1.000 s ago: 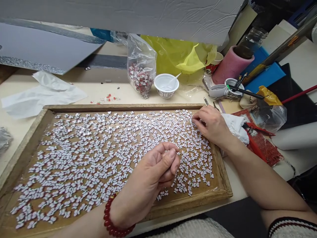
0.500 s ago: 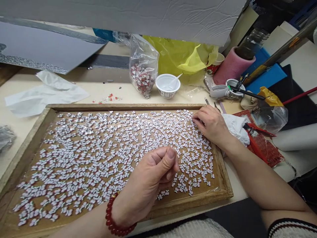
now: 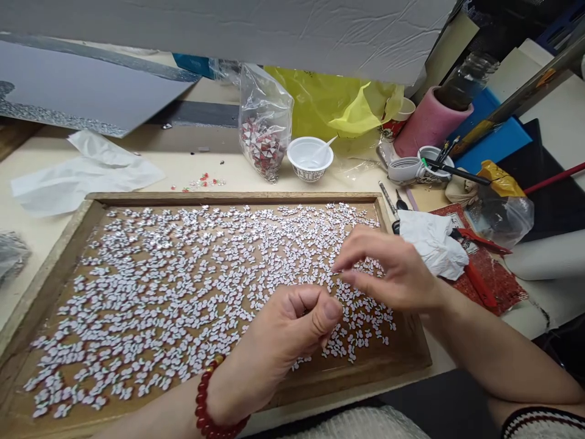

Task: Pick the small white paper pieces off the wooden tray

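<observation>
A shallow wooden tray (image 3: 237, 197) lies before me, its bottom covered with many small white pieces (image 3: 164, 299) shaped like paired cherries, with hints of red and green at their edges. Over its near side is my left hand (image 3: 283, 341), thumb pressed against curled fingers; whatever they may hold is hidden. A dark red bead bracelet (image 3: 205, 396) circles that wrist. Above the right part of the tray, my right hand (image 3: 393, 271) hovers slightly blurred, thumb and forefinger apart, with nothing visible between them. The two hands are close but do not appear to touch.
Behind the tray stand a clear bag (image 3: 264, 140) of red and white pieces and a white bowl (image 3: 309, 160) with a spoon. Right of it lie a crumpled tissue (image 3: 432, 244), pen-like tools (image 3: 388, 200) and red-handled pliers (image 3: 479, 283). A pink cylinder (image 3: 432, 122) stands farther back.
My right hand has come away from the tray's far right corner, moving nearer and toward my left hand, its fingers parting. My left hand has shifted slightly right and down, still closed.
</observation>
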`<state>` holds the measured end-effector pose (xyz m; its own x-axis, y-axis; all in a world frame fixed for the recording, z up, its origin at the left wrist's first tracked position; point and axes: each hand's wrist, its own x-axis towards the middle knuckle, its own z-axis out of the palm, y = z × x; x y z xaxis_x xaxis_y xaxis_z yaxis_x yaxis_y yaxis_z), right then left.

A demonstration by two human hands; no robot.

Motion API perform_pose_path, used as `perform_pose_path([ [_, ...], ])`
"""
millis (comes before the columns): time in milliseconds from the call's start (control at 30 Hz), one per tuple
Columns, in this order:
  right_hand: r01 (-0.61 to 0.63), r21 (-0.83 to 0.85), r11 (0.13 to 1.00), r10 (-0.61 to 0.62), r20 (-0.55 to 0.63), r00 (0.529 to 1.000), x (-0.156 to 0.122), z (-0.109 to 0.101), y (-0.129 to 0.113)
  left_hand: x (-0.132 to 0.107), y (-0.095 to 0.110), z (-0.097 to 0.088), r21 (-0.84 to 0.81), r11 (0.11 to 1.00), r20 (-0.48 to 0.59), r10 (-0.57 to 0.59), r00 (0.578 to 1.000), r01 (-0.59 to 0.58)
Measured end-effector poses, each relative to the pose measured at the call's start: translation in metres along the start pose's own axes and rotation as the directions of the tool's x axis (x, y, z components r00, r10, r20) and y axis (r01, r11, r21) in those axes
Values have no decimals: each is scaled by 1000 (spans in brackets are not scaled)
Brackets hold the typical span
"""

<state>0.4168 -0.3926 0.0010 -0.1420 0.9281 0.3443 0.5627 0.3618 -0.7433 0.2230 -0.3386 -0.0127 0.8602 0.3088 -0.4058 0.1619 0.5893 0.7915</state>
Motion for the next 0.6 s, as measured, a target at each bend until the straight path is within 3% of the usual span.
perform_pose_path([
  [133, 0, 244, 970, -22, 90, 996, -3, 15, -18, 1, 0, -1, 4, 1000, 22, -15, 1000, 15],
  [333, 16, 270, 963, -25, 28, 999, -3, 10, -13, 0, -1, 2, -136, 990, 7, -26, 1000, 26],
  [400, -9, 113, 994, 17, -72, 997, -1, -2, -3, -1, 1, 4, -230, 973, -13, -19, 1000, 16],
  [467, -137, -203, 970, 88, -233, 969, -1, -16, 13, -1, 3, 5, -279, 960, -39, -29, 999, 17],
  [533, -259, -533, 805, 137, -256, 957, -3, -28, 32, -1, 6, 5, -279, 959, -50, -54, 997, 38],
  [600, -295, -689, 662, 197, -220, 955, -4, -34, 48, -1, 7, 5, -262, 963, -52, -77, 996, 61],
])
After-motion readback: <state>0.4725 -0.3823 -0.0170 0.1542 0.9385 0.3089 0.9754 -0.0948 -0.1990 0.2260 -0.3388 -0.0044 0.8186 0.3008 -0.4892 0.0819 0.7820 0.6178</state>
